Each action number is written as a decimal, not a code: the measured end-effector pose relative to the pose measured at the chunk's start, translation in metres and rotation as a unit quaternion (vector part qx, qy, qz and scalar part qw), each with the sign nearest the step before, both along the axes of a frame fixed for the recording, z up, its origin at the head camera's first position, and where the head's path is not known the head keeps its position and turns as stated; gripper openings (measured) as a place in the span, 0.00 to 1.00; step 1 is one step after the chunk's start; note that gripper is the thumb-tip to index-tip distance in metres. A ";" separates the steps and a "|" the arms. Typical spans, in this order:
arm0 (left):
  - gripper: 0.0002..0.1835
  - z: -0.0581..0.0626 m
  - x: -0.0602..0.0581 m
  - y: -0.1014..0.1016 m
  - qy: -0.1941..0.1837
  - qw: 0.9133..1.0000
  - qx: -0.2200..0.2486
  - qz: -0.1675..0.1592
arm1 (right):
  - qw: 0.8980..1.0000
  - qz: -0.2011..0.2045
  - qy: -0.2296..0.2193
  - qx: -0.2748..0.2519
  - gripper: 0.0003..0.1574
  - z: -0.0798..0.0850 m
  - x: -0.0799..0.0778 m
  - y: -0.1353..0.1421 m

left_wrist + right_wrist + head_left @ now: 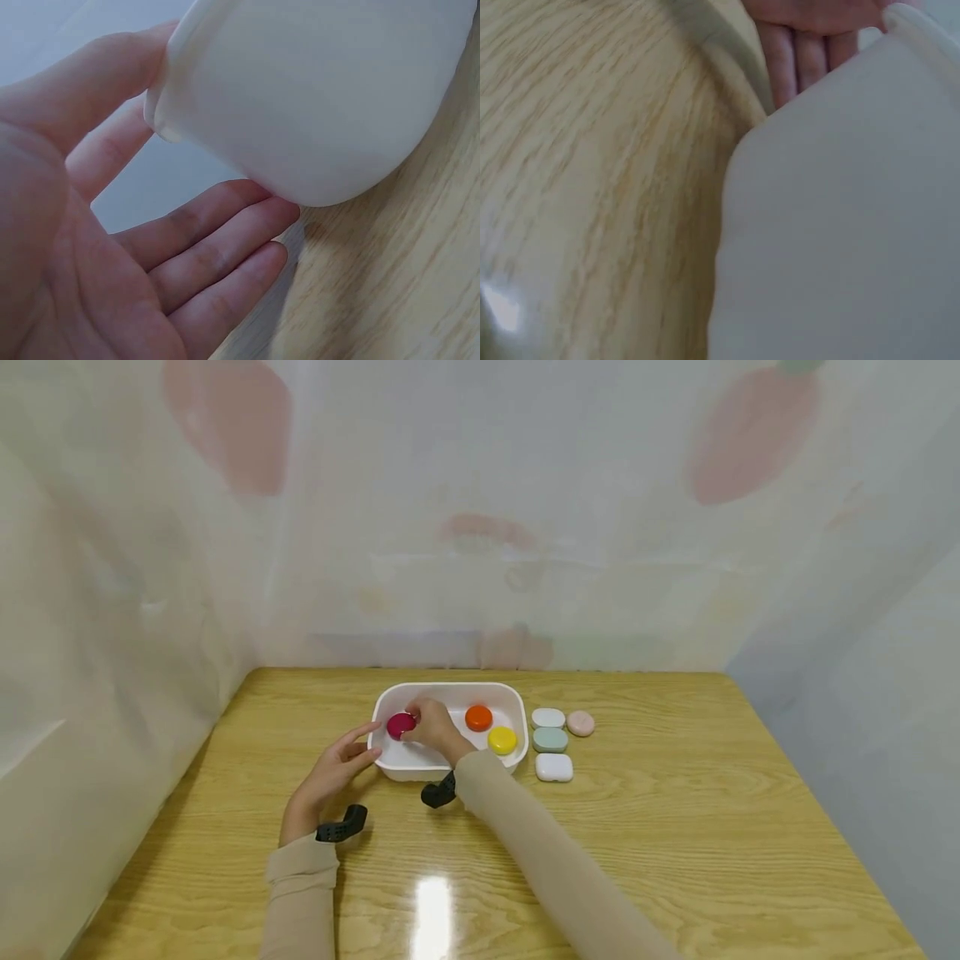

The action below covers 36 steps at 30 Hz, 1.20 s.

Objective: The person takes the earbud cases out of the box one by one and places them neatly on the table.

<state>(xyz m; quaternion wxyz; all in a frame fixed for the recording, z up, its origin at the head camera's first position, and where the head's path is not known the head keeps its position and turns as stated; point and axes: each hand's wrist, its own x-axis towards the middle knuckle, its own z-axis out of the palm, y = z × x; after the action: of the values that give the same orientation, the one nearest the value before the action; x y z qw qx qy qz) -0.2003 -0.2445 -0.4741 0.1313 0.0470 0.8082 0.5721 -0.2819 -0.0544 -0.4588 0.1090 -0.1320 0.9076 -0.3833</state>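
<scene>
In the head view a white basin (450,770) stands on the table. My right hand (435,727) reaches over its near wall and pinches a crimson round case (400,725) at the left end inside. An orange round case (478,718) and a yellow round case (502,740) lie in the right half. My left hand (337,772) is at the basin's left end, its fingers extended. In the left wrist view, that hand (142,225) touches the basin's rim and its outer wall (315,105). The right wrist view shows mostly the basin's wall (840,225); the right fingers are hidden there.
Right of the basin lie a white oval case (548,717), a pale green case (551,740), a white rounded case (554,767) and a pink round case (581,723). Patterned curtains (480,593) border the wooden table (675,827) at the back and sides.
</scene>
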 end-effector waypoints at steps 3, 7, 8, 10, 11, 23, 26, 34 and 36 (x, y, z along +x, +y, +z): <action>0.31 -0.001 0.000 -0.001 0.003 1.000 0.002 0.000 | 1.000 0.019 0.006 0.018 0.32 -0.001 0.002 -0.002; 0.32 -0.003 0.000 -0.003 0.011 1.000 0.004 -0.006 | 0.999 0.038 0.010 0.021 0.34 -0.002 0.004 -0.005; 0.32 -0.003 0.000 -0.003 0.012 1.000 0.005 -0.006 | 0.999 0.041 0.013 0.022 0.34 -0.002 0.004 -0.006; 0.32 -0.004 0.000 -0.004 0.015 1.000 0.006 -0.009 | 0.999 0.045 0.016 0.016 0.34 -0.002 0.004 -0.006; 0.31 -0.004 0.000 -0.005 0.017 1.000 0.003 -0.009 | 0.999 0.046 0.017 0.014 0.33 -0.003 0.004 -0.007; 0.31 -0.005 0.001 -0.003 0.016 1.000 0.011 -0.008 | 0.995 0.079 0.047 0.048 0.30 -0.003 0.006 -0.005; 0.31 -0.005 0.000 -0.002 0.011 1.000 0.011 -0.007 | 0.994 0.087 0.050 0.052 0.30 -0.002 0.006 -0.003; 0.31 -0.006 -0.001 0.000 0.011 1.000 0.006 -0.004 | 0.996 0.076 0.045 0.032 0.32 0.006 0.005 0.003; 0.31 -0.006 -0.002 0.000 0.012 1.000 0.005 -0.005 | 0.997 0.070 0.040 0.019 0.33 0.008 0.005 0.004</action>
<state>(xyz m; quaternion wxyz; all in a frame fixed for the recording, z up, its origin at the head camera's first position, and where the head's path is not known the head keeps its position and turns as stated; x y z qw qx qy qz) -0.2019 -0.2447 -0.4804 0.1239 0.0585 0.8068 0.5747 -0.2765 -0.0503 -0.4507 0.1016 -0.2080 0.9069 -0.3520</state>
